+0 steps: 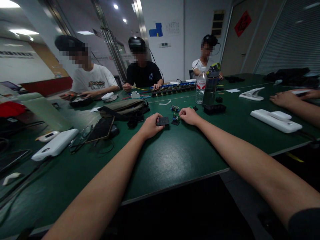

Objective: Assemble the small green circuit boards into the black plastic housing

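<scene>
My left hand (151,126) grips a flat black rectangular plastic piece (163,121) by its left end, thumb and fingers closed on it, just above the green table. To its right, my right hand (189,116) is closed in a pinch. Whatever sits between those fingertips is too small to make out. Right beside them lies a small electronic part (176,118) with green and blue bits on a dark base. Behind it rests a small cluster of coloured wires and parts (175,108). Another small dark piece (195,108) shows just past my right hand.
A water bottle (200,88), a dark bottle (211,88) and a black block (214,109) stand beyond my right hand. Leftward lie a bag (125,108), a phone (101,129) and a white power bank (55,144). Several people work around the table (172,173).
</scene>
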`<state>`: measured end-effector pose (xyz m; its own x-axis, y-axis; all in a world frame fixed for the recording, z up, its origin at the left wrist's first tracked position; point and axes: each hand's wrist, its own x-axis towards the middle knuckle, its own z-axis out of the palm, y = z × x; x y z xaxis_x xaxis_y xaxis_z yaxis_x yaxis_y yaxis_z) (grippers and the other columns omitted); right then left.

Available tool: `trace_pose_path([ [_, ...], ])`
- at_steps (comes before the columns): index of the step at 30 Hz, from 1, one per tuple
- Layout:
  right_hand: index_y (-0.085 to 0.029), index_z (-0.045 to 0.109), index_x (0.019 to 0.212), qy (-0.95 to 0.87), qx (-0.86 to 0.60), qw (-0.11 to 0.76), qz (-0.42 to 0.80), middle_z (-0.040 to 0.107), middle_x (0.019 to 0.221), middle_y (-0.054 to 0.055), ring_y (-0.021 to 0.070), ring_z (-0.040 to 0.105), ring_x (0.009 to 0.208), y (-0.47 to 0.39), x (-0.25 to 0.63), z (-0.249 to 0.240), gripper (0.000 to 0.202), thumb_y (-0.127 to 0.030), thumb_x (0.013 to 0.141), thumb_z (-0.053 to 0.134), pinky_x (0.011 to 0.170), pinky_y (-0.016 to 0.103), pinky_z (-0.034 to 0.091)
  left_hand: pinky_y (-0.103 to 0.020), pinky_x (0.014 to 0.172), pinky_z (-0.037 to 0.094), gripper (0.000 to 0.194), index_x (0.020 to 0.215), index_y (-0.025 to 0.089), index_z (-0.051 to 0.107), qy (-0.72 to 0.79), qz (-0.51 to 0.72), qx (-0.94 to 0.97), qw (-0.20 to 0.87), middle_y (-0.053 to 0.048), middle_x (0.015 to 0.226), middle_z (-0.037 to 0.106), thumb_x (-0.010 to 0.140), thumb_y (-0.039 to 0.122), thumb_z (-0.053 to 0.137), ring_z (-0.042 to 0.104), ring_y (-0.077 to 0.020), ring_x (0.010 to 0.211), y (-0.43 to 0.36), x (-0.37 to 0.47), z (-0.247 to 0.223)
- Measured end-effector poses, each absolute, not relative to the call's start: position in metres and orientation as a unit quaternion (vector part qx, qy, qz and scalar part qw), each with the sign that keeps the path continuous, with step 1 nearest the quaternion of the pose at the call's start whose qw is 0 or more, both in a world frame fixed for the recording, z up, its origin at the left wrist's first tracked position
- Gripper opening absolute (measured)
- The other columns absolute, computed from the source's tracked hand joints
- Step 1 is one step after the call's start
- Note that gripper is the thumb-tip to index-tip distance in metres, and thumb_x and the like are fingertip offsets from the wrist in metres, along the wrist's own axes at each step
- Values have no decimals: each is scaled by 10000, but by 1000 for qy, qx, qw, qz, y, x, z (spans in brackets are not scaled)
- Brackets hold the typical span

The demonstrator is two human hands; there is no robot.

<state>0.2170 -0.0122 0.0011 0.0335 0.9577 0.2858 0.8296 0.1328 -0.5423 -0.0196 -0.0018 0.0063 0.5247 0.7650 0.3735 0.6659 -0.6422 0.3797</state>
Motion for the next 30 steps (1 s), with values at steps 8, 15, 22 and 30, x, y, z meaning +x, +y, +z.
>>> trace_pose_path([
  [8, -161, 788, 991, -687, -654, 300, 103, 773, 894, 42, 156, 676, 812, -15, 216, 4, 252, -98, 815, 620, 816, 244, 481, -300, 747, 445, 328, 1004, 197, 591, 414, 257, 868, 96, -3, 864, 586, 706, 253, 714, 553, -174, 775, -2, -19, 7],
  [15, -156, 806, 896, -692, -657, 285, 93, 789, 904, 64, 169, 702, 851, -14, 217, 3, 187, -133, 837, 630, 801, 229, 479, -302, 744, 450, 321, 996, 198, 595, 414, 260, 867, 93, -1, 853, 586, 702, 254, 711, 554, -174, 769, -1, -19, 5],
  [22, -150, 792, 830, -698, -651, 291, 72, 784, 877, 66, 176, 696, 854, -14, 217, 2, 174, -141, 840, 618, 793, 236, 468, -296, 735, 449, 316, 987, 202, 593, 413, 262, 867, 95, 1, 846, 588, 700, 269, 708, 550, -169, 759, -1, -19, 6],
  [30, -154, 780, 1043, -697, -619, 351, 91, 742, 798, 21, 139, 625, 721, -15, 219, 4, 316, -103, 794, 592, 764, 236, 454, -305, 752, 465, 321, 996, 206, 594, 411, 258, 870, 87, -10, 875, 609, 705, 287, 704, 571, -179, 788, -1, -20, 6],
])
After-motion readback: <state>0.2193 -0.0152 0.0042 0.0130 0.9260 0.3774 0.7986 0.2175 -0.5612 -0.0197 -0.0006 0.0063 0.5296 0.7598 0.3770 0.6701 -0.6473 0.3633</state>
